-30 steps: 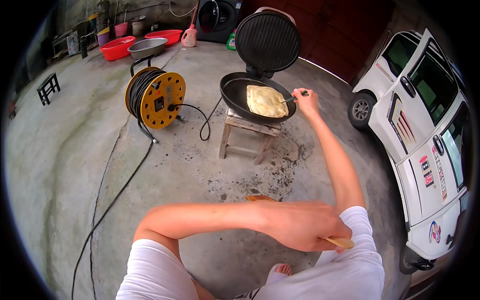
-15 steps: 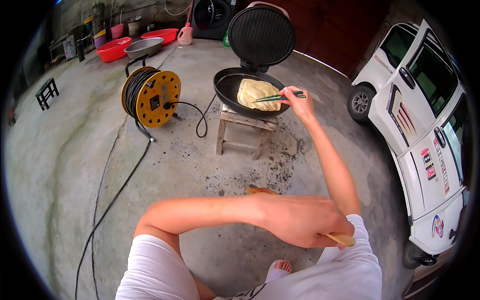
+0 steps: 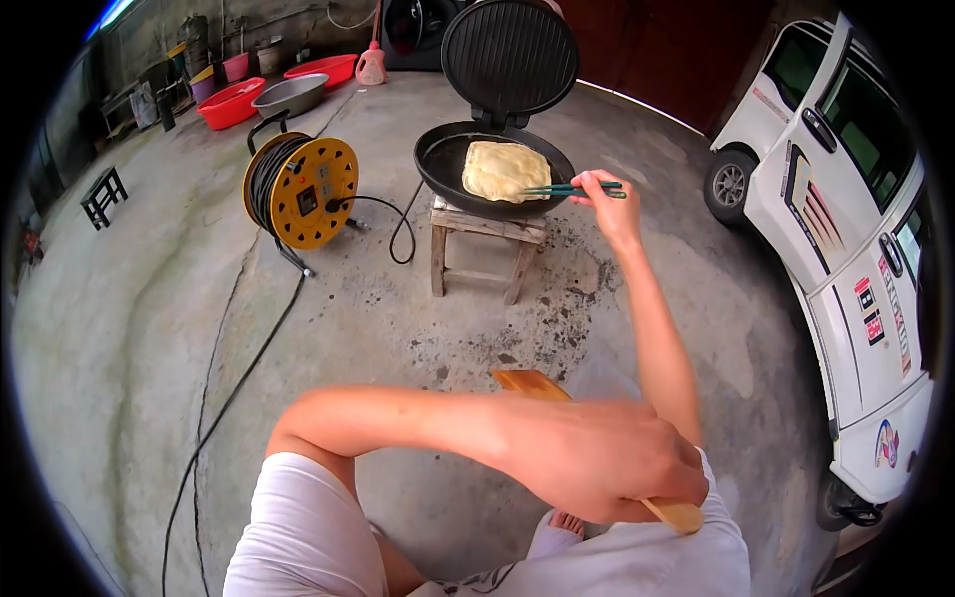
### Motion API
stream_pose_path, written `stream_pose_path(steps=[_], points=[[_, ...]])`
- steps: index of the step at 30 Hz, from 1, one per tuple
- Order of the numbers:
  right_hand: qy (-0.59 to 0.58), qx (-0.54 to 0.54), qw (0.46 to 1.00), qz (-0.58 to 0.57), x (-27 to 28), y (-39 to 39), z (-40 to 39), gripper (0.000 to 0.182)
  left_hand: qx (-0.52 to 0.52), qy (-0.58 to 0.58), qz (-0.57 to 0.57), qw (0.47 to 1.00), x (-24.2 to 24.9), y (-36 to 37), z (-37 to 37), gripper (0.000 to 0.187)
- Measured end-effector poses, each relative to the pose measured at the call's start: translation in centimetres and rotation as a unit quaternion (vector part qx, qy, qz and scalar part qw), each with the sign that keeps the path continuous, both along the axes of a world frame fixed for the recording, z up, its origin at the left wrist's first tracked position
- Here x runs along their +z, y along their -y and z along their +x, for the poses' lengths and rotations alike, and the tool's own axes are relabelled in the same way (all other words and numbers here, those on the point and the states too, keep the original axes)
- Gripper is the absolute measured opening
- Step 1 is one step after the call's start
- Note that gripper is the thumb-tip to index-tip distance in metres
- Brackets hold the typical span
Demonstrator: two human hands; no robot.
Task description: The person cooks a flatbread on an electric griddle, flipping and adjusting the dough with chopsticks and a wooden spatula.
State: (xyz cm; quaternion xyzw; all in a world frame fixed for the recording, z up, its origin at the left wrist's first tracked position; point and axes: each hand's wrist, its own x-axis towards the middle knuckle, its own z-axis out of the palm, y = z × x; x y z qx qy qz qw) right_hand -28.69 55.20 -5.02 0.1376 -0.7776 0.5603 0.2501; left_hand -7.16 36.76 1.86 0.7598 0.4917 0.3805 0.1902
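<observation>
A pale golden flatbread [image 3: 503,171] lies in the black round pan of an electric griddle [image 3: 438,159], whose ridged lid [image 3: 509,65] stands raised behind it. My right hand [image 3: 609,204] pinches green chopsticks [image 3: 567,189] from the right side, their tips at the flatbread's right edge. Across the front of my body, my left hand [image 3: 617,458] is closed round a wooden spatula [image 3: 532,383]. Its flat end shows beyond my wrist and its rounded handle end below my fingers. This spatula is well away from the pan.
The griddle rests on a small wooden stool [image 3: 487,227]. Left of it stands a yellow cable reel [image 3: 323,189], its black cable [image 3: 244,398] trailing over the concrete floor. A white vehicle [image 3: 846,249] is on the right. Red basins [image 3: 231,104] and a grey basin [image 3: 290,97] sit behind.
The flatbread sits farther back in the pan. The chopsticks have drawn right, from across its surface to its edge. My left hand has lowered slightly, with more of the spatula showing.
</observation>
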Motion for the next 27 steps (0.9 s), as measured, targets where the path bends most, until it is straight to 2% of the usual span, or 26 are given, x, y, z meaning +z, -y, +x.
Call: stream_pose_path(steps=[3, 6, 12, 18, 21, 27], points=[[-0.047, -0.004, 0.999, -0.017, 1.7, -0.1, 0.7, 0.027, -0.008, 0.007, 0.081, 0.997, -0.8, -0.2, 1.1, 0.031], [-0.082, -0.026, 0.996, -0.021, 2.8, 0.4, 1.5, 0.027, -0.023, 0.005, 0.035, 0.999, -0.4, 0.3, 1.7, 0.034], [-0.065, -0.027, 0.997, -0.017, 1.5, 0.9, 1.8, 0.027, -0.02, -0.016, 0.076, 0.997, -1.1, 0.2, 1.7, 0.031], [-0.093, -0.044, 0.994, -0.023, 0.8, 0.1, 1.6, 0.025, 0.009, -0.023, 0.067, 0.997, -1.0, 0.3, 1.2, 0.03], [-0.078, -0.051, 0.996, 0.014, 0.8, -0.2, 1.9, 0.028, 0.009, -0.023, 0.072, 0.997, -1.2, 0.1, 1.0, 0.03], [-0.07, -0.05, 0.996, 0.0, 0.4, -0.1, 1.9, 0.025, 0.009, -0.013, 0.056, 0.998, -1.1, 0.2, 0.8, 0.025]])
